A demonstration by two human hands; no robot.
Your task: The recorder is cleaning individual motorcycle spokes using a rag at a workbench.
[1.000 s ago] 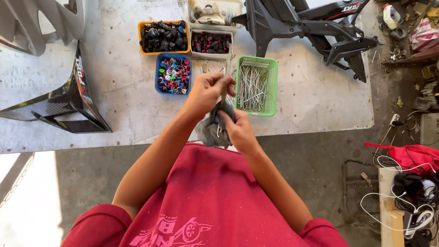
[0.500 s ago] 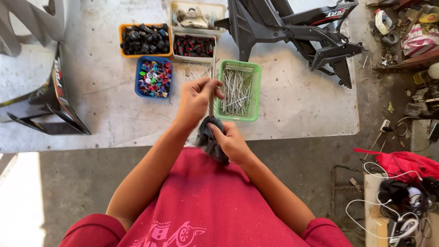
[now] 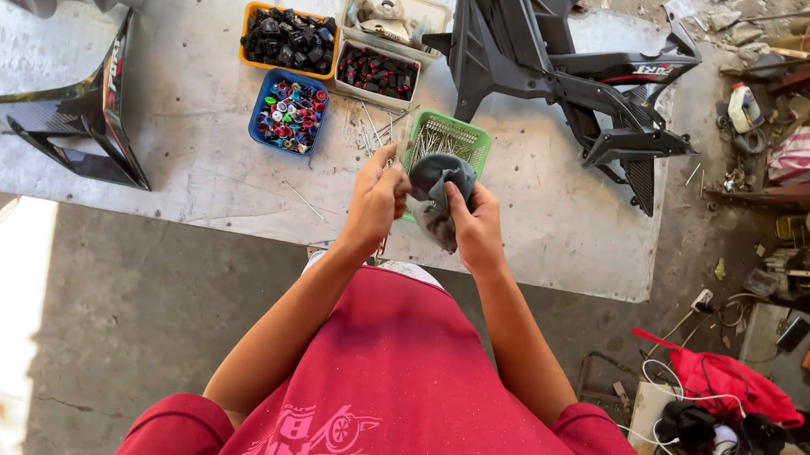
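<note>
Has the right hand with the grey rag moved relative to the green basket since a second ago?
Cannot tell: the camera shifted; the right hand holds the grey rag before the green basket, as before.

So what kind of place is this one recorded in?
Most likely a small motorcycle or scooter repair workshop, partly outdoors. Black fairing panels lie on a worn metal table, beside small sorting bins of fasteners and clips, and the hands hold a grey rag over a green basket of spokes or rods.

Grey cloth (image 3: 438, 197) before the green basket (image 3: 468, 135); beyond it an orange tray (image 3: 250, 16), blue tray (image 3: 259, 126), pale, possibly cream tray (image 3: 411, 82), and black panel (image 3: 557, 70).
</note>
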